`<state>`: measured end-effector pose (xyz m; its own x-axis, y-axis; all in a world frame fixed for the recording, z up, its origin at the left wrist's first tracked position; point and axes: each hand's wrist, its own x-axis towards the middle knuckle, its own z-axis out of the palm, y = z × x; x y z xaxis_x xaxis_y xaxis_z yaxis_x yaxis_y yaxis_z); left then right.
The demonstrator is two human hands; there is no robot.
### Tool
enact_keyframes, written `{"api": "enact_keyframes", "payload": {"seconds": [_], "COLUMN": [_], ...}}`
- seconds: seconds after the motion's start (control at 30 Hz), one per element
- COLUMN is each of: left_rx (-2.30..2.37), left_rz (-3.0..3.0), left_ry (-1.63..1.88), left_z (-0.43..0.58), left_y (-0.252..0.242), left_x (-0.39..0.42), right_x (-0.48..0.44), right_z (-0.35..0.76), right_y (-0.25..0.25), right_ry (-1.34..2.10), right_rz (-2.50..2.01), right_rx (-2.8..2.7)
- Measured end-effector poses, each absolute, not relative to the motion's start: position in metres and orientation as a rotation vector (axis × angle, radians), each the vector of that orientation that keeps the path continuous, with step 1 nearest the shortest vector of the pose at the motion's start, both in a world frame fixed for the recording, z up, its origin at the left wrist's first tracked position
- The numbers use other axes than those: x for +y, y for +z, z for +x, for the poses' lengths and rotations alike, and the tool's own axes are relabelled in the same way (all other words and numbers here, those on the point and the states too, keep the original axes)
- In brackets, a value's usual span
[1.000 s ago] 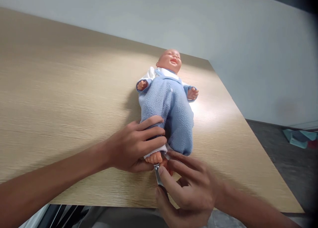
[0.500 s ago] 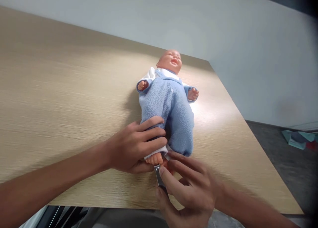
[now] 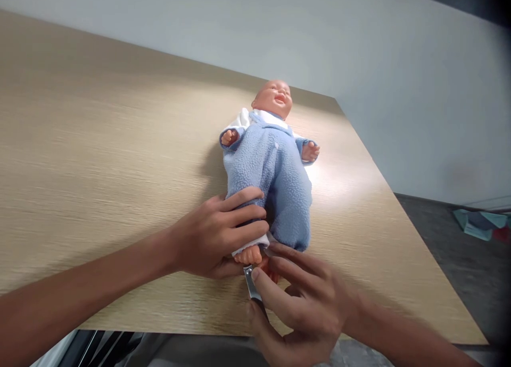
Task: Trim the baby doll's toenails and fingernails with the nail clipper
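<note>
One view, from up on the person's head
The camera looks forward and down over the tabletop point(image 3: 120, 143), close enough to see the fingers point(image 3: 244, 214) well. The doll point(image 3: 268, 154) is near the middle, and the wall point(image 3: 223, 26) is at the top, slanting.

There is one doll point(image 3: 267, 159). It has one head point(image 3: 271, 96), two little hands point(image 3: 229, 137), two legs point(image 3: 292, 212) and two feet point(image 3: 248, 255), with one foot partly hidden. There is one left hand point(image 3: 217, 231) and one right hand point(image 3: 305, 308), which makes two big hands, on two arms point(image 3: 131, 268). Three fingers point(image 3: 243, 214) and one thumb point(image 3: 229, 269) show on the left one. There is one clipper point(image 3: 250, 282). There is one table point(image 3: 120, 196). On the floor point(image 3: 447, 250) there is also some stuff point(image 3: 475, 224), too blurry to count.
</note>
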<state>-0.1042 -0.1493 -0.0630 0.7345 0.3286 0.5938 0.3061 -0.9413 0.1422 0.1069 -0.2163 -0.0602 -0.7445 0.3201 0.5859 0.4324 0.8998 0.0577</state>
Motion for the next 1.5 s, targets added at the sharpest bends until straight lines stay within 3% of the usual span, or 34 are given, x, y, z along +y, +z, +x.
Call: {"api": "enact_keyframes", "payload": {"seconds": [0.3, 0.57, 1.07, 1.27, 1.5], "left_rx": [0.538, 0.543, 0.555, 0.557, 0.557], "left_rz": [2.897, 2.901, 2.968, 2.954, 2.957], "left_ry": [0.983, 0.984, 0.973, 0.957, 0.968], "left_z": [-0.104, -0.104, -0.105, -0.105, -0.104], "left_y": [-0.064, -0.064, -0.064, -0.064, -0.065], "left_x": [-0.15, -0.15, -0.146, -0.146, -0.148], "right_x": [-0.225, -0.203, -0.207, -0.22, -0.205], "right_z": [0.097, 0.105, 0.1, 0.092, 0.096], "right_y": [-0.061, -0.063, -0.061, -0.064, -0.069], "right_ry": [-0.058, -0.261, -0.316, -0.202, -0.296], "right_rz": [-0.636, -0.296, -0.337, -0.665, -0.38], "right_rx": [-2.265, -2.331, -2.4, -2.333, -2.356]}}
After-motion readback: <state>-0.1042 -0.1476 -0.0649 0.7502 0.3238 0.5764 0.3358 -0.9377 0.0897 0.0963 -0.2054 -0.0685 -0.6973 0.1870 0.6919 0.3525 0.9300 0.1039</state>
